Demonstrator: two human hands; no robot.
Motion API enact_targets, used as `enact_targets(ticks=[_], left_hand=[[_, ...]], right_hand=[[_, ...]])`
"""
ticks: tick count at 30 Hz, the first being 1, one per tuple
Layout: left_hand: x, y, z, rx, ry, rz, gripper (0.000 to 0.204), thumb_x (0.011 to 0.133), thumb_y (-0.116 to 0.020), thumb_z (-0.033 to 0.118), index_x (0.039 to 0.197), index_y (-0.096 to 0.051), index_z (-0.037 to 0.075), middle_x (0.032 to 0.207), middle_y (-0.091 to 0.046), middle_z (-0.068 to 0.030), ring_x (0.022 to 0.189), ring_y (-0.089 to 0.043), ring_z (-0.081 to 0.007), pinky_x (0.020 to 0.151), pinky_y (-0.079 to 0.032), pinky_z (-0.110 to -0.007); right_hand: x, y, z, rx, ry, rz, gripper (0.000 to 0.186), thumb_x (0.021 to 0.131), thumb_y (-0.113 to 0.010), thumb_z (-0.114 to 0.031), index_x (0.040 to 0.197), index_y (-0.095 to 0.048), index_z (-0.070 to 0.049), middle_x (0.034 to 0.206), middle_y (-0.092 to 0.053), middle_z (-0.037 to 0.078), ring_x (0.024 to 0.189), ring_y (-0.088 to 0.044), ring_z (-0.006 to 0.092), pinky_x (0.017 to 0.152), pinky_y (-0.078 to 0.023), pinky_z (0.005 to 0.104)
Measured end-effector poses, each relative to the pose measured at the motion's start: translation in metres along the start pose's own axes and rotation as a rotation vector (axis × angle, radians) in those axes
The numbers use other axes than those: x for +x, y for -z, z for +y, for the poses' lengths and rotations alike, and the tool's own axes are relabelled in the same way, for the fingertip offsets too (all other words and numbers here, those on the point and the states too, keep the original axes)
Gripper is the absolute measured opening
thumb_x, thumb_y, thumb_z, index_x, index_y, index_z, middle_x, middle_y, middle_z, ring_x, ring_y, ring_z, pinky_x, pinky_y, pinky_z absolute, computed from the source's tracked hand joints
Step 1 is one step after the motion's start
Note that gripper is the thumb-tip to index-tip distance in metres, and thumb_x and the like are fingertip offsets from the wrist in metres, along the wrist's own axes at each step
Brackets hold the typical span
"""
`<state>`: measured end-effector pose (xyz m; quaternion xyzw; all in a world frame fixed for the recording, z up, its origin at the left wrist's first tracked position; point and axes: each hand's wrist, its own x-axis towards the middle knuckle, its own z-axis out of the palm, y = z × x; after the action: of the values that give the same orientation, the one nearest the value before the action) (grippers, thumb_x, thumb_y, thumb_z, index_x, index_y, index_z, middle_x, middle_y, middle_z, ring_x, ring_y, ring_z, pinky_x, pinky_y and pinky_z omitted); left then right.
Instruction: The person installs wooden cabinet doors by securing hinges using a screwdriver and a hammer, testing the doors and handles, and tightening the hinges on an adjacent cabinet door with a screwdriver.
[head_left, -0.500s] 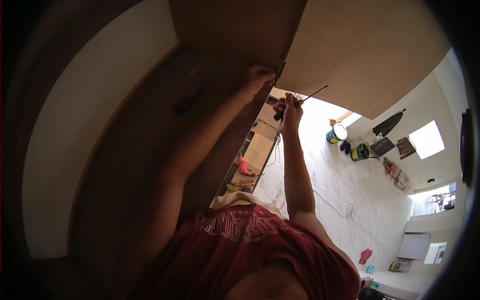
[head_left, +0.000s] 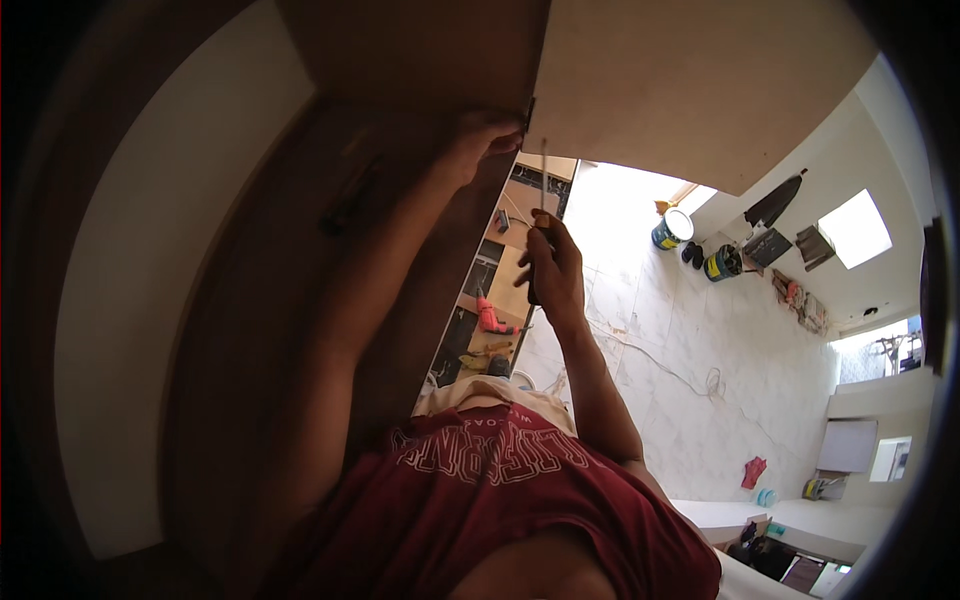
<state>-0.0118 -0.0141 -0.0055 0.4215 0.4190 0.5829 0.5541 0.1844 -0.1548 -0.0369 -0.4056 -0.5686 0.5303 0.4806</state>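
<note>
My left hand (head_left: 478, 148) is up at the edge of the pale cabinet panel (head_left: 680, 70), fingers bent against a dark metal fitting (head_left: 530, 119), possibly a hinge; its grip is hard to make out in shadow. My right hand (head_left: 553, 262) holds a screwdriver (head_left: 544, 190) upright, tip toward the panel's lower edge. A dark wooden board (head_left: 400, 110) fills the shaded left side. Below my hands, a red drill (head_left: 496, 318) lies on a ledge (head_left: 518, 278) with other small tools and a cable.
Paint buckets (head_left: 671, 231), (head_left: 721, 264) stand on the marble floor (head_left: 680, 340) by the right wall, with dark shoes (head_left: 692, 254), leaning boards (head_left: 768, 247) and bundled material (head_left: 800, 300). A cable (head_left: 665, 360) runs across the floor; a red cloth (head_left: 754, 472) lies lower right.
My right hand has dropped lower and turned the screwdriver from slanting rightward to upright. The view has shifted, with panel and left hand now higher and farther left in it.
</note>
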Motion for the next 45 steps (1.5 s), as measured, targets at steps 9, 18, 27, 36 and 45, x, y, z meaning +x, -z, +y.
enact_targets(ticks=[9,18,27,36,45], left_hand=[[0.000,0.008,0.005,-0.019,0.068,-0.008,0.017,0.088,-0.075,0.010,0.101,-0.071,0.001,0.097,-0.073,-0.0101,0.089,-0.071,-0.0205,0.080,-0.061,-0.032],[0.008,0.011,0.002,-0.202,0.198,0.038,0.017,0.088,-0.072,0.007,0.102,-0.069,-0.003,0.095,-0.072,-0.0132,0.089,-0.072,-0.0215,0.079,-0.063,-0.031],[0.017,0.013,0.009,-0.284,0.255,-0.029,0.016,0.087,-0.073,0.004,0.100,-0.068,-0.004,0.093,-0.071,-0.0133,0.086,-0.072,-0.0220,0.077,-0.063,-0.030],[0.008,0.003,0.019,-0.278,0.203,0.041,0.019,0.085,-0.072,0.002,0.102,-0.066,-0.005,0.095,-0.070,-0.0145,0.088,-0.070,-0.0245,0.081,-0.062,-0.031],[0.011,0.004,0.017,-0.277,0.228,0.042,0.018,0.087,-0.070,0.004,0.102,-0.066,-0.006,0.095,-0.069,-0.0179,0.090,-0.070,-0.0261,0.081,-0.063,-0.034]], right_hand=[[-0.004,-0.024,-0.009,-0.085,0.004,0.006,0.044,0.101,-0.058,-0.028,0.131,-0.059,0.003,0.091,-0.070,0.010,0.082,-0.063,0.0127,0.074,-0.049,0.0267],[0.023,-0.040,0.004,-0.093,0.063,0.018,0.045,0.096,-0.062,-0.027,0.127,-0.060,0.006,0.109,-0.071,0.021,0.095,-0.070,0.0236,0.084,-0.054,0.0352],[0.041,-0.047,-0.010,-0.011,-0.010,-0.017,0.051,0.098,-0.065,-0.034,0.129,-0.061,0.006,0.096,-0.068,0.009,0.078,-0.060,0.0104,0.060,-0.050,0.0261],[0.023,-0.058,-0.031,0.492,-0.139,-0.017,0.042,0.103,-0.054,-0.020,0.137,-0.051,0.004,0.102,-0.066,0.013,0.080,-0.068,0.0170,0.064,-0.061,0.0322],[0.020,-0.070,-0.042,0.729,-0.187,0.108,0.040,0.105,-0.043,-0.017,0.141,-0.048,0.000,0.098,-0.063,0.012,0.069,-0.062,0.0147,0.048,-0.056,0.0291]])
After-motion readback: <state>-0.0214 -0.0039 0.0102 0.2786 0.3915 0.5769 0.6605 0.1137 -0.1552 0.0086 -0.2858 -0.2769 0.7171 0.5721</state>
